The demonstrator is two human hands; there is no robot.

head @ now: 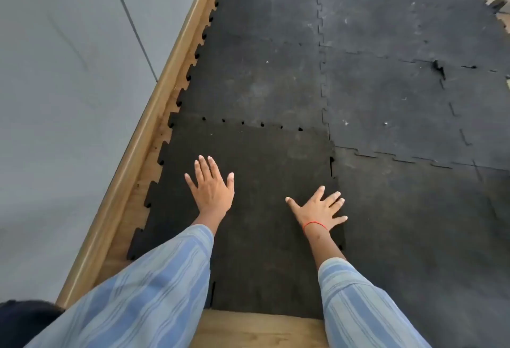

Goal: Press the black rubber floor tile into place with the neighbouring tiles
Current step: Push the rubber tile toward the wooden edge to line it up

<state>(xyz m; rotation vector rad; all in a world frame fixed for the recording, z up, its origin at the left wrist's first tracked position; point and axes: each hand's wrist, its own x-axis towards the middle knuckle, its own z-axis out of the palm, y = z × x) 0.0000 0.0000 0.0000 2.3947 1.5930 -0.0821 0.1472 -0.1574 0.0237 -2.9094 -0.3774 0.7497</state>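
I see black rubber interlocking floor tile [265, 182] near-left, beside wooden skirting board [154, 105]. My left hand [211, 190] flat, fingers splayed. My right hand [320, 209] flat on tile's right seam, gripping nothing.

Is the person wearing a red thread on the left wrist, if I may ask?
No, the red thread sits on the wrist of the right hand; the left hand has a bare wrist.

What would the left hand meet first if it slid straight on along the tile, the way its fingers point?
Probably the seam, where the black tile under the left hand meets the neighbouring tile; nothing else lies between.
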